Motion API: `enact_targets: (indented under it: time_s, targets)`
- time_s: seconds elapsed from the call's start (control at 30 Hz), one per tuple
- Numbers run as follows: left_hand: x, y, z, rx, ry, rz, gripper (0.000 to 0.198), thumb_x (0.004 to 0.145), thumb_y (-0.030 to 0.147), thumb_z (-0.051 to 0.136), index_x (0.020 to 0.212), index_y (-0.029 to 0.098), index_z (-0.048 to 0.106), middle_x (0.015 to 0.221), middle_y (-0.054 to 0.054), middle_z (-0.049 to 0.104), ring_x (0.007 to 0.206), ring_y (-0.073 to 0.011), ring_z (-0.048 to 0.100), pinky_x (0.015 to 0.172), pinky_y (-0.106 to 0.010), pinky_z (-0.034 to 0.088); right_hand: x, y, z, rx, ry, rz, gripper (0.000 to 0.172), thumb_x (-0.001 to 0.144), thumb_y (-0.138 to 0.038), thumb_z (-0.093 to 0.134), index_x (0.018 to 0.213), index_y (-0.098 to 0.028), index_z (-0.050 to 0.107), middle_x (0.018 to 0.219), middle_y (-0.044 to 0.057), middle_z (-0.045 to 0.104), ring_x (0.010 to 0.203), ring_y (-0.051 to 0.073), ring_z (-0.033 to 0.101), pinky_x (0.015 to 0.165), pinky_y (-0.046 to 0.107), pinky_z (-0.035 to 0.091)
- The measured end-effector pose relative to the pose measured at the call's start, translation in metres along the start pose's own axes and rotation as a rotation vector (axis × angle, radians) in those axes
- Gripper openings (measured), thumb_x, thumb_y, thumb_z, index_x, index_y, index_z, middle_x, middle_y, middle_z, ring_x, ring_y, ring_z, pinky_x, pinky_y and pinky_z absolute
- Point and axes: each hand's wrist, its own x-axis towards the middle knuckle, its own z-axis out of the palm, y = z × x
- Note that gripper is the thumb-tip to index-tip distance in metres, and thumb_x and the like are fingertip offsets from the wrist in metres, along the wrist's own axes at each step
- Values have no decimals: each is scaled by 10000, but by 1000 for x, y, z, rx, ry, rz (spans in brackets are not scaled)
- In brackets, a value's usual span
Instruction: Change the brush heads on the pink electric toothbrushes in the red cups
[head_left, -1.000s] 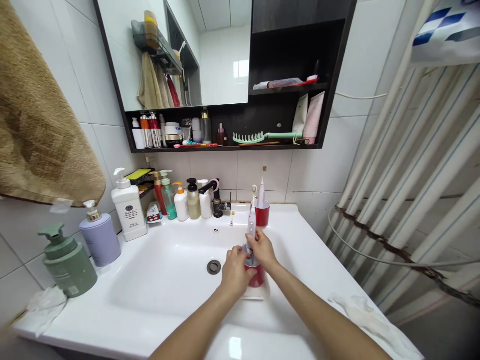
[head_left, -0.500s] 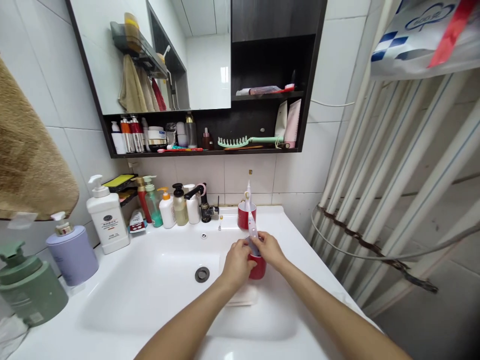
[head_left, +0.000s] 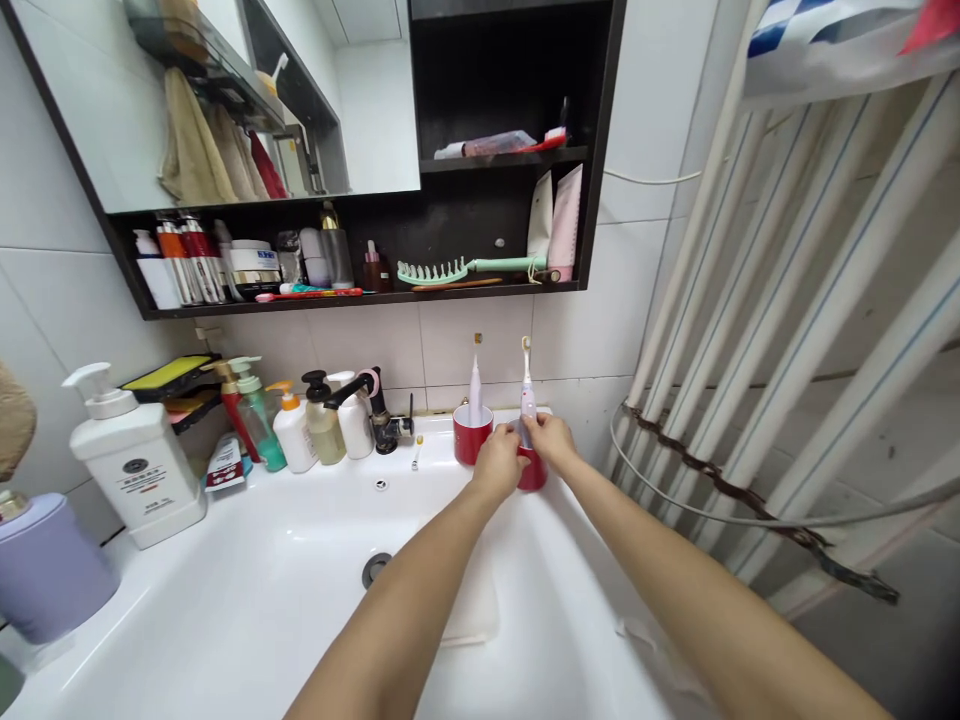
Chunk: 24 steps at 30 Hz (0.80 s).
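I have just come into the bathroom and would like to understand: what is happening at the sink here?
A person leans over the white sink with both arms stretched to its back right corner. The left hand grips a red cup, and the right hand holds the handle of the pink electric toothbrush that stands upright in it. This cup is at the back ledge, close beside a second red cup with another toothbrush, right of the black faucet.

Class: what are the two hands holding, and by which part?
The left hand and right hand clasp the red cup by its opposite sides, near the rim; a toothbrush stands in it.
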Motion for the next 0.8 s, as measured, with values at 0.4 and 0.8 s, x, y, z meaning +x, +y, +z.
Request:
enact_targets:
  time_s: [0.4, 0.8]
  targets:
    - [19, -34, -20, 407, 222, -46, 299, 614, 150, 467, 908, 108, 504, 1096, -123, 400, 1040, -227, 293, 862, -338, 225, 51, -1, 25, 40, 14, 38, 246, 756, -267, 390, 963, -150, 454, 971, 43, 492, 813, 136, 497, 689, 329, 416]
    - [-75, -47, -37, 150, 161, -75, 161, 581, 82, 458, 684, 150, 561, 1103, -80, 422, 1055, -188, 307, 830, -293, 299, -47, -23, 33, 206, 122, -209, 348, 710, -295, 393, 1019, -139, 428, 1050, 90, 473, 963, 160, 424, 823, 293, 329]
